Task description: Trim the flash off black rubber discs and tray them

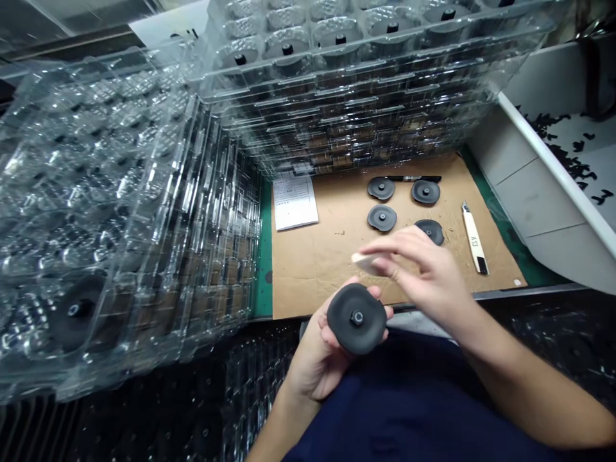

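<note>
In my left hand (320,356) I hold a round black rubber-like disc (349,333) with a small hub at its centre, its hub side facing up. Above it, my right hand (423,273) pinches a small whitish flat piece (366,262), blurred by motion, so its kind is unclear. The piece and the disc are apart. Beyond my hands, similar black discs lie on the cardboard sheet (317,263), among them one disc (382,218) in the middle and another disc (430,231) partly behind my right hand.
Stacked clear plastic trays (346,96) holding black discs rise at the back, with more clear trays (144,192) at the left. A cutter knife (474,239), a black pen (428,178) and a printed paper pad (295,204) lie on the cardboard. A white bin (543,186) stands right.
</note>
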`<state>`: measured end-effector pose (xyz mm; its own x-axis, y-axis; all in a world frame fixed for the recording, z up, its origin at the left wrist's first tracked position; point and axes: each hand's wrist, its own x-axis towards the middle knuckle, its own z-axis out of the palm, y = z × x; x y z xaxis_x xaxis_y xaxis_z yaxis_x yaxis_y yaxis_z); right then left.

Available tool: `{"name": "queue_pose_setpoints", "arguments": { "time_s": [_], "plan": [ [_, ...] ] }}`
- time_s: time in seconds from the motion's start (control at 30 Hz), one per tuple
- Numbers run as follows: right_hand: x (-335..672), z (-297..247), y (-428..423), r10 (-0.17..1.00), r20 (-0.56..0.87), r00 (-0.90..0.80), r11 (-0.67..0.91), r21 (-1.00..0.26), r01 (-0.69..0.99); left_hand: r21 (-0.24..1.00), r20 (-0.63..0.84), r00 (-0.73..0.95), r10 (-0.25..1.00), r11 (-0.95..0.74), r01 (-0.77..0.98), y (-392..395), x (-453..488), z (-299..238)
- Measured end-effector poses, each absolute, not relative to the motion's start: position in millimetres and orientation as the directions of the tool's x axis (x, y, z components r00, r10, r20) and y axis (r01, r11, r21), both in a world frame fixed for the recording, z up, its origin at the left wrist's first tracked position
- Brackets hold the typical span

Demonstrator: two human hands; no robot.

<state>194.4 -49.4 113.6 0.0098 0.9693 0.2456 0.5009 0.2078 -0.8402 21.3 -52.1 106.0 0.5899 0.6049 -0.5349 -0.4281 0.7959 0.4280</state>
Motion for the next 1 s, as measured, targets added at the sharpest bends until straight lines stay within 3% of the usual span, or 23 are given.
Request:
{"name": "queue_pose_setpoints", "arguments": {
  "time_s": [0.07, 0.17, 0.37, 0.73, 0.87, 1.0],
  "plan": [
    [206.0, 88.8, -50.5, 0.993, 0.029, 0.114, -0.028, -0.881, 0.472, 0.399, -0.513, 0.612, 0.602, 0.798, -0.451, -51.8, 17.8, 105.1],
    [212.6, 49.2, -60.0, 0.985, -0.131, 0.110, -0.168, -0.858, 0.486, 0.366, -0.479, 0.639, 0.601, 0.799, -0.477, -50.7, 14.5, 99.8],
    [200.2, 11.7, -79.2, 0.988, -0.122, 0.093, -0.153, -0.821, 0.551, 0.381, -0.441, 0.655, 0.614, 0.788, -0.483, -49.4, 10.7, 90.2],
    [204.2, 24.9, -82.8, 0.975, -0.159, 0.156, -0.219, -0.807, 0.549, 0.400, -0.489, 0.577, 0.654, 0.756, -0.518, -49.1, 13.5, 89.3],
    [203.0, 75.4, -73.0, 0.972, -0.066, 0.224, -0.172, -0.850, 0.498, 0.442, -0.460, 0.557, 0.692, 0.722, -0.532, -47.9, 18.2, 88.2],
    [175.5, 122.8, -69.0, 0.958, 0.279, 0.066, 0.206, -0.831, 0.517, 0.492, -0.463, 0.523, 0.716, 0.698, -0.520, -47.0, 20.9, 84.5]
  ]
}}
